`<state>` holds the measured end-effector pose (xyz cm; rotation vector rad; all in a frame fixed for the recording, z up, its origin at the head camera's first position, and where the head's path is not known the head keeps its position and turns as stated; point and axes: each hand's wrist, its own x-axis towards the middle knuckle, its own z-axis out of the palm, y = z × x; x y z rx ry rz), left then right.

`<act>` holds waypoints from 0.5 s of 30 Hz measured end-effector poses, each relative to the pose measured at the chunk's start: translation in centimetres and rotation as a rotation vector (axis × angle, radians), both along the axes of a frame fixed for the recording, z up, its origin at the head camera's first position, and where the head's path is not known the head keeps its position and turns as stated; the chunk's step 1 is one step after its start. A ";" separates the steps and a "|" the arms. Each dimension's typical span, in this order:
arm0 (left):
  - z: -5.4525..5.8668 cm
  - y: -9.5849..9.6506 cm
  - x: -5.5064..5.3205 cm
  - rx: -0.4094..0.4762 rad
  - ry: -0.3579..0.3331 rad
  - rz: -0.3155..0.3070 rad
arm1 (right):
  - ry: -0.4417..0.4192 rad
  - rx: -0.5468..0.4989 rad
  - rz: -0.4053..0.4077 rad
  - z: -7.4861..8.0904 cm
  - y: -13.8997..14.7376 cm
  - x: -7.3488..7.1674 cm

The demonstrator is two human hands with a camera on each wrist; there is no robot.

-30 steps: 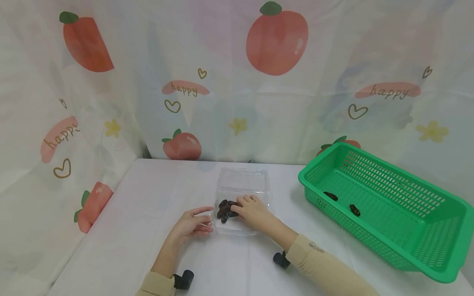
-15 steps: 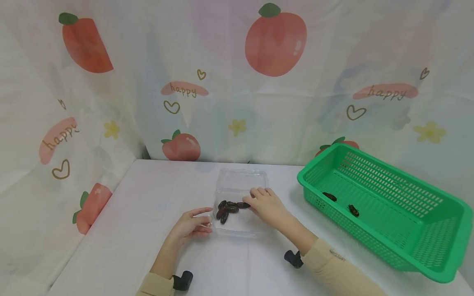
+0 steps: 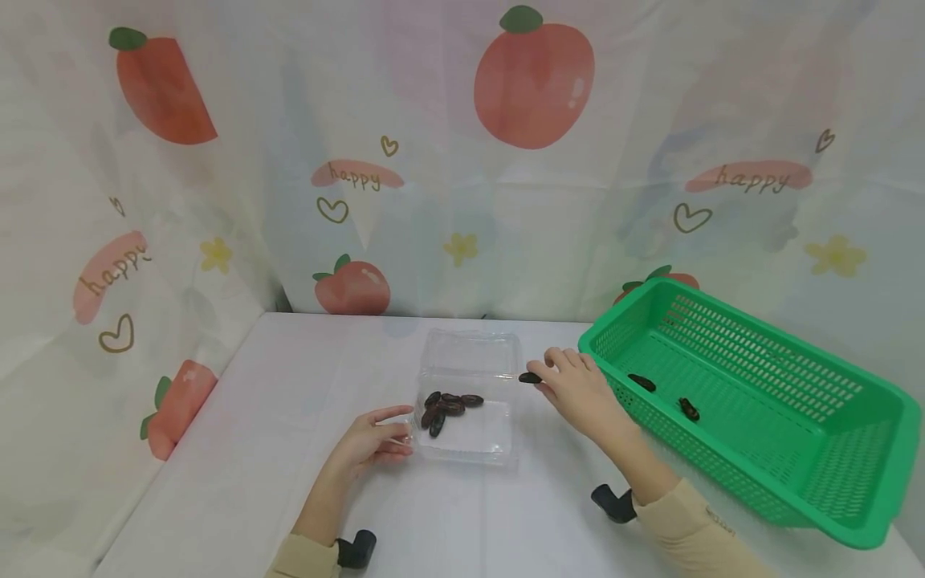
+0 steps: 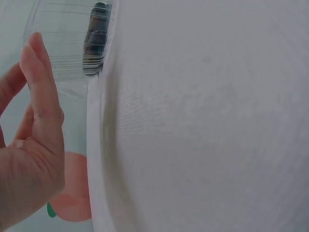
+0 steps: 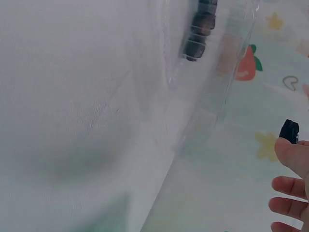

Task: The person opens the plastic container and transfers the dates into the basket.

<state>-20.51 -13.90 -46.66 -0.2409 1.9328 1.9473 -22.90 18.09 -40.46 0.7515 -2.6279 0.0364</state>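
Note:
Several dark brown dates [image 3: 452, 408] lie bunched in the left half of a clear plastic clamshell box [image 3: 477, 457], whose lid [image 3: 471, 350] stands open at the back. At the box's left side, my left hand [image 3: 372, 440] holds the edge between thumb and fingers; in the left wrist view the thumb [image 4: 41, 82] lies along the clear wall. My right hand [image 3: 578, 393] pinches a single date [image 3: 530, 377] between thumb and fingertips, raised between the box and the green basket [image 3: 694, 457]. That date [image 5: 289, 131] also pokes out past the thumb in the right wrist view.
Inside the basket lie two dates, one near its left wall [image 3: 641, 383] and another farther right [image 3: 689, 409]. The basket fills the table's right side. A printed cloth [image 3: 433, 185] hangs behind the white table [image 3: 289, 377].
My right hand has lifted one date out of the box and carried it right, toward the basket. My left hand has stayed at the box's left side.

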 end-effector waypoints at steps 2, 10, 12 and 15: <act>-0.1 0.0 0.0 -0.002 0.002 -0.002 | 0.007 -0.021 -0.017 0.1 0.9 0.2; -0.2 0.1 -0.1 -0.030 -0.006 0.028 | 0.058 -0.093 -0.055 0.1 4.5 0.9; -0.2 0.2 -0.1 -0.031 -0.005 0.031 | 0.069 -0.111 -0.059 0.3 5.3 1.1; -0.1 0.3 -0.1 -0.028 -0.010 0.034 | 0.074 -0.123 -0.077 0.5 6.4 1.4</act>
